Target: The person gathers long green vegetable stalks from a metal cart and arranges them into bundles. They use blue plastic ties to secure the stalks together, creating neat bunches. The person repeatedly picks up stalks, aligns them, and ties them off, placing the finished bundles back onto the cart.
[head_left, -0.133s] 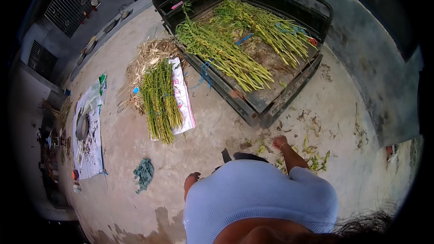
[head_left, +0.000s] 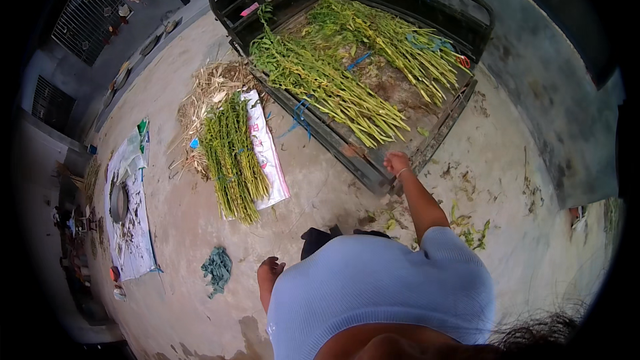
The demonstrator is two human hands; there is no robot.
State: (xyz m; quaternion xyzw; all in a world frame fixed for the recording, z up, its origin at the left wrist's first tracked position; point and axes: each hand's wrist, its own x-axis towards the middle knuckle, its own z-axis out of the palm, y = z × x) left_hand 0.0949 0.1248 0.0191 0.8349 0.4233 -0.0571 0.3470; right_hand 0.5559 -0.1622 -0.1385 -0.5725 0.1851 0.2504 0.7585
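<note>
Standing nearest, the cart (head_left: 335, 145) bears two bundles of leafy stalks (head_left: 333, 90), judged light singly, stiff at the bare butts, soft-topped; hold is best taken round the butts. The right hand (head_left: 398, 162) is by the cart's near corner, the left hand (head_left: 270, 269) beside the body; no load shows, closure cannot be told.

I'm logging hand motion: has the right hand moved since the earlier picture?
Yes. The right hand has moved forward: in the earlier picture it showed short of the near corner of the cart; now it shows over that corner.
</note>
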